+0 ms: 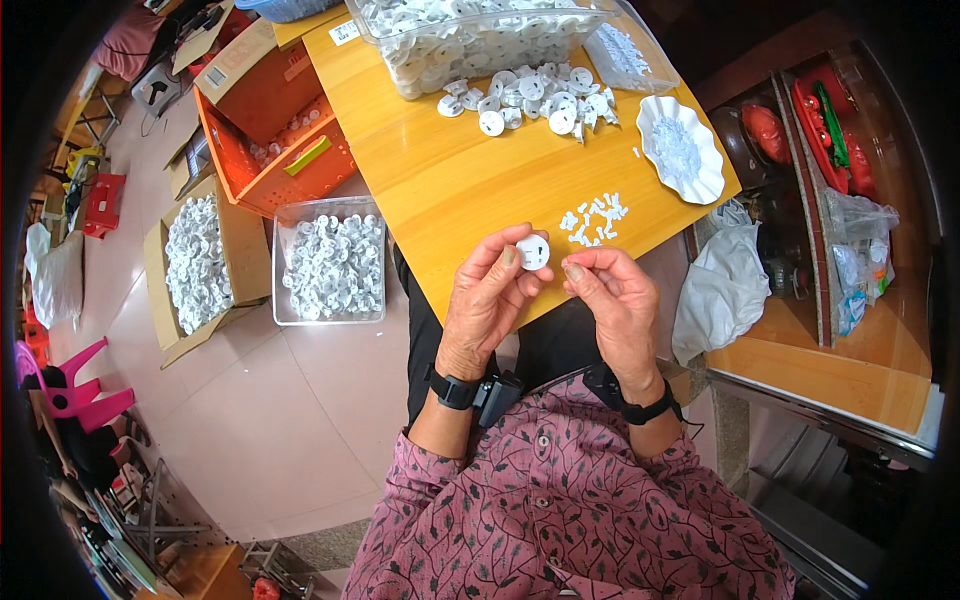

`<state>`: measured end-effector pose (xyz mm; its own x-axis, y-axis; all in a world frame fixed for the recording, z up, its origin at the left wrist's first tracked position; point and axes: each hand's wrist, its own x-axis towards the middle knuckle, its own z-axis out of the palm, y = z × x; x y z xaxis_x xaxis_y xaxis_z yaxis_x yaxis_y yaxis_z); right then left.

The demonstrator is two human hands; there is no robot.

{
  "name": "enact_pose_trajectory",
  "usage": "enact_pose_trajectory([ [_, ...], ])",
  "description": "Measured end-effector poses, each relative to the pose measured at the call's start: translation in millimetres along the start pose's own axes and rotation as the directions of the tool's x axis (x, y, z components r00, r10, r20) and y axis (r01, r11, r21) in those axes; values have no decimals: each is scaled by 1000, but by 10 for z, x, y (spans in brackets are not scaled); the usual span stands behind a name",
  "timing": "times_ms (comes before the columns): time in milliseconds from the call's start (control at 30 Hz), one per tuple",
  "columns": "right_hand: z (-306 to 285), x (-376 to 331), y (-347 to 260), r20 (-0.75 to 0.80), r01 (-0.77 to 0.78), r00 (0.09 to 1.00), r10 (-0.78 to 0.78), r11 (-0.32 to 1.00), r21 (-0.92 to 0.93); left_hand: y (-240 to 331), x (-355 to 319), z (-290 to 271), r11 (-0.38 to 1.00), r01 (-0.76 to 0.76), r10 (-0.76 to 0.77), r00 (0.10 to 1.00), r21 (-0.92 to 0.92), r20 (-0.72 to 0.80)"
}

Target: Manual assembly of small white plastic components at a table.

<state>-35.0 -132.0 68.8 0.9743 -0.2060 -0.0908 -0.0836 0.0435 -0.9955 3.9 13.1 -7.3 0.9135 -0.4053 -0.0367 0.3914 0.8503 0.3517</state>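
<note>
- The worktop (pixel 450 180) is a wooden slab whose near edge sits right at the person's lap. Both hands work just past that edge, so anything let slip would likely fall to the floor rather than land on the wood.
- A clear bin (pixel 470 40) at the far side is heaped with white plastic discs, and a loose pile of discs (pixel 530 95) spills out beside it. A careless reach toward it could push some off the side of the worktop.
- On the floor to the left stand a clear tub (pixel 330 265) and a cardboard box (pixel 205 265), both full of similar white pieces. A disc dropped there would be hard to tell from the rest.
- A white scalloped dish (pixel 680 150) rests close to the right edge. A nudge from a sleeve might tip it over the side.
- The left hand (pixel 485 300) pinches one white disc (pixel 533 251) between thumb and fingertips, held up just above the worktop's near edge. The grip looks light, so a twist could flick it loose.
- The right hand (pixel 620 300) is curled with thumb and forefinger pressed together beside the disc. Whether a small piece sits between them I cannot tell.
- A scatter of tiny white bits (pixel 595 220) lies just beyond the hands. A brush of the wrist could sweep them away.
</note>
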Motion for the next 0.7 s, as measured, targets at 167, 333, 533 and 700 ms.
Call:
enact_pose_trajectory([
  [167, 49, -3, -5, -28, 13, 1000, -13, 1000, -2, 1, -5, 78, 994, -54, 52, 998, 93, 31],
  [333, 98, -5, -20, -5, 26, 1000, -26, 999, 33, -4, -16, 76, 997, -11, 9, 1000, 77, 27],
  [533, 81, 18, 60, 19, 46, 999, -46, 999, -8, 12, -11, 68, 999, 17, -18, 999, 41, 40],
  [700, 88, 18, 101, 2, 106, 994, -106, 990, -91, 25, -17, 78, 998, 20, -21, 999, 54, 27],
])
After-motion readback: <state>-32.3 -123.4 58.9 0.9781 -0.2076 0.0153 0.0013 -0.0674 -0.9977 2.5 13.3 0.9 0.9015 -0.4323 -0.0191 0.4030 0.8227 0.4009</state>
